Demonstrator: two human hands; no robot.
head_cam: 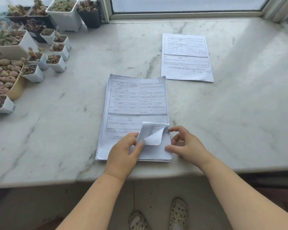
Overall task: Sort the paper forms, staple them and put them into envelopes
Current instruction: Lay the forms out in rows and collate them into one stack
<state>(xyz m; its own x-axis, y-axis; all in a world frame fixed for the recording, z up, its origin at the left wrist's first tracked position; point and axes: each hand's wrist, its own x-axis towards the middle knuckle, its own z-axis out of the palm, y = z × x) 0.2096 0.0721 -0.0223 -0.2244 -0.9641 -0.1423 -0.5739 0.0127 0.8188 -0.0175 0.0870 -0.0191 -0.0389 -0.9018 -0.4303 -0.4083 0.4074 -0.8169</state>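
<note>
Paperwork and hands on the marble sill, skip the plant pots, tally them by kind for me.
stack of forms: 1
single loose form: 1
hands: 2 (left hand, right hand)
Total: 4

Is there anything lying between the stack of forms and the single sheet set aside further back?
Nothing visible. Only bare marble counter lies between the stack and the single sheet. The plant pots sit off to the left.
</note>
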